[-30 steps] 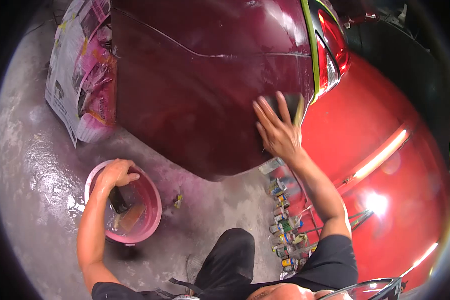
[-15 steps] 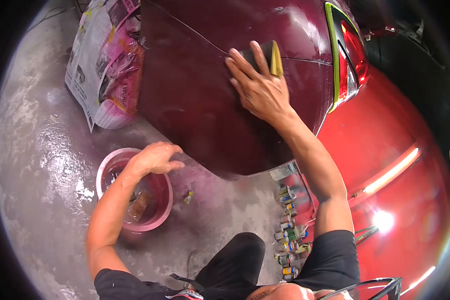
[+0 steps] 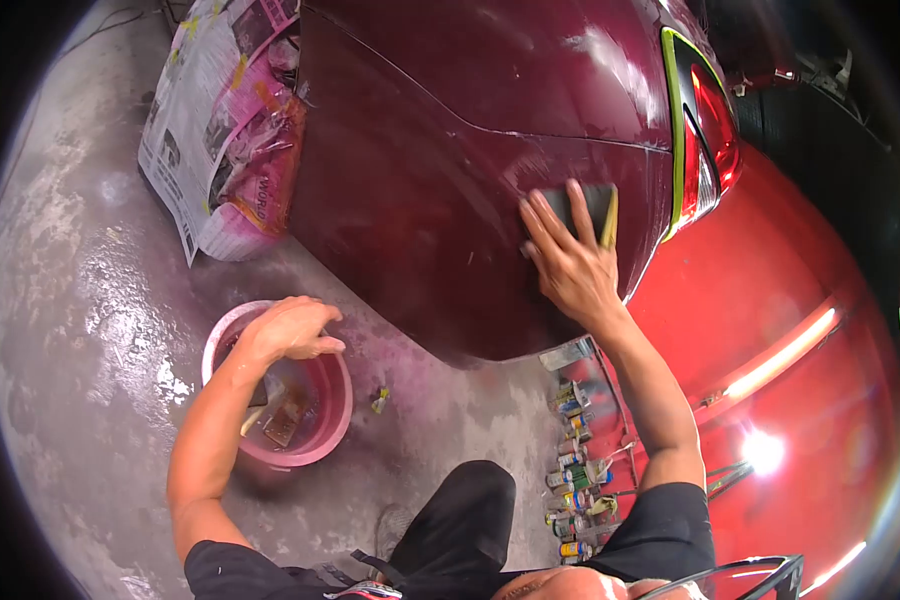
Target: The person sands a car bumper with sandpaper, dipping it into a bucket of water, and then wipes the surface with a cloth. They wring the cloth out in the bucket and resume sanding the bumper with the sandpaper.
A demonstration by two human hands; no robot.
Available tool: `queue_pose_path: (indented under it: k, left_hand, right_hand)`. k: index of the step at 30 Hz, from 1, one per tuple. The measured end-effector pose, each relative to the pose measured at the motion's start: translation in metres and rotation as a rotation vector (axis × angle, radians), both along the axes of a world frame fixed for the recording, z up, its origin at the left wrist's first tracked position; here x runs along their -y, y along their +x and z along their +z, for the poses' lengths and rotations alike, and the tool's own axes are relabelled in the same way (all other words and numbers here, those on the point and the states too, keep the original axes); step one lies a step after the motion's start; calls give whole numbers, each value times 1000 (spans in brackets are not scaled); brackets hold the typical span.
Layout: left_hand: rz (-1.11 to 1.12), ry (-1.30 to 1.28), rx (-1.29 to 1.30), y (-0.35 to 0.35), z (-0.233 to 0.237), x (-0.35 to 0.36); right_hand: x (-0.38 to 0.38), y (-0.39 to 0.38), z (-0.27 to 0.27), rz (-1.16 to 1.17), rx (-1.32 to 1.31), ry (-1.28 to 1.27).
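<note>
My right hand [image 3: 578, 275] lies with its fingers spread over a piece of sandpaper [image 3: 598, 208], dark grey with a yellow edge. It presses the sandpaper against the dark maroon car body panel [image 3: 400, 220], below the panel seam and left of the tail light [image 3: 705, 140]. Over the pink bucket [image 3: 338, 410] hangs my left hand [image 3: 295, 328], its fingers loosely bent and the thumb apart, with nothing visible in it. Water and a brownish block [image 3: 284, 424] show inside the bucket.
Newspaper masking [image 3: 195, 140] with pink overspray covers the car's left part. Green tape [image 3: 678, 140] edges the tail light. Several small paint cans [image 3: 575, 500] line the floor beside a red car panel [image 3: 760, 290]. The concrete floor [image 3: 100, 330] is wet at left.
My right hand has slid the sandpaper down and to the right across the panel. My left hand has shifted slightly left above the bucket. The view has moved a little.
</note>
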State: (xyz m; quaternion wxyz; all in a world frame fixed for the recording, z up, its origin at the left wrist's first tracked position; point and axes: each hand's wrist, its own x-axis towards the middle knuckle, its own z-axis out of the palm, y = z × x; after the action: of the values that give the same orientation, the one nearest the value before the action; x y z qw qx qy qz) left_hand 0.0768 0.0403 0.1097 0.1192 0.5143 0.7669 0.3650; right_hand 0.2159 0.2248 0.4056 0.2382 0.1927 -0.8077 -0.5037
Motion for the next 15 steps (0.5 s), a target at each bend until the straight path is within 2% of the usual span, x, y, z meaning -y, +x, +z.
queue_pose_path:
  k: [2, 4, 6, 8, 11, 13, 14, 15]
  left_hand:
    - [41, -5, 50, -8, -9, 5]
    - [173, 106, -127, -9, -21, 0]
    - [167, 22, -173, -5, -19, -5]
    - [80, -55, -157, -1, -13, -2]
    - [102, -39, -141, -2, -16, 16]
    - [133, -24, -152, -10, -20, 30]
    - [150, -131, -103, -14, -20, 38]
    - [170, -239, -47, -16, -24, 44]
  right_hand:
    - [6, -14, 2, 35, -16, 2]
    - [22, -47, -5, 136, -33, -14]
    - [38, -111, -16, 267, -1, -119]
    - [44, -139, -27, 254, 15, -143]
    - [38, -80, -8, 210, 4, -95]
    - [7, -7, -4, 61, -52, -112]
    - [-14, 28, -6, -26, -97, -75]
    - [-44, 58, -12, -73, -106, -143]
